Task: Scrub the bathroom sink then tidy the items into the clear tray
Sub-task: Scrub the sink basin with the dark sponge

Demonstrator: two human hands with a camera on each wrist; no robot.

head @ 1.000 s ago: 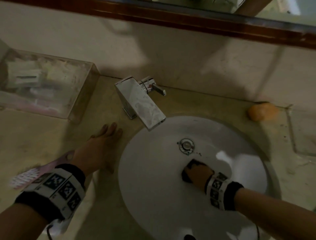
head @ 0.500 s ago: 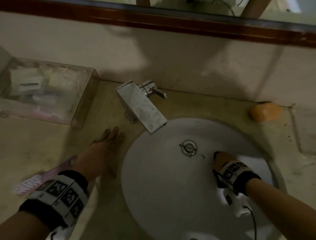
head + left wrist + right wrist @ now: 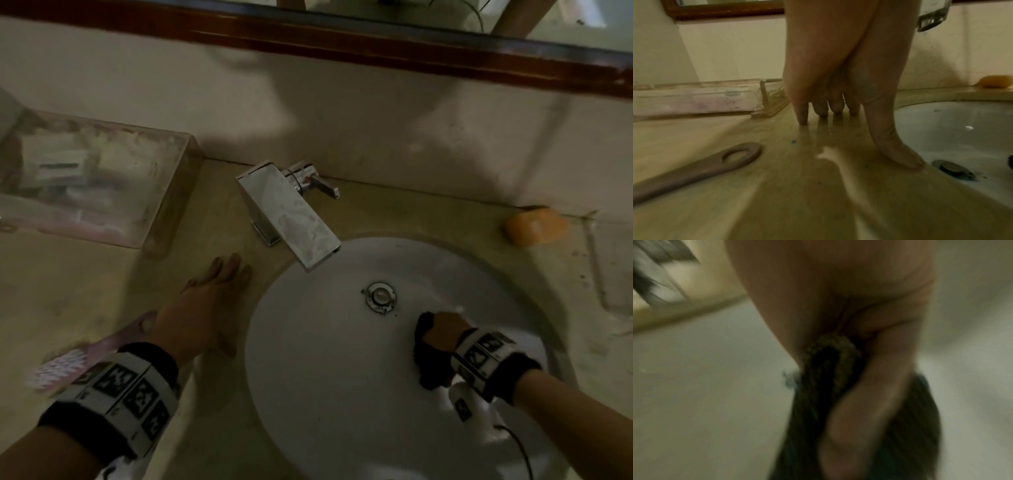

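The white round sink [image 3: 329, 359] fills the lower middle of the head view, its drain [image 3: 380, 296] near the centre. My right hand [image 3: 442, 330] grips a dark scrubbing pad [image 3: 426, 356] and presses it on the basin just right of the drain; the right wrist view shows the dark scrubbing pad [image 3: 828, 369] curled inside my fingers. My left hand [image 3: 212, 298] lies flat on the counter left of the basin, fingers straight, its fingertips [image 3: 823, 110] touching the stone. The clear tray [image 3: 164, 205] stands at the back left with several items inside.
A chrome faucet [image 3: 291, 216] juts over the basin's back rim. An orange soap bar [image 3: 536, 226] sits on the counter at the back right. A pink brush [image 3: 65, 368] lies by my left wrist, the pink brush's looped handle [image 3: 735, 154] on the counter. A wood-framed mirror runs above.
My right hand has carried the scrubbing pad across the basin from just below the drain to its right side. My left hand stays flat on the counter.
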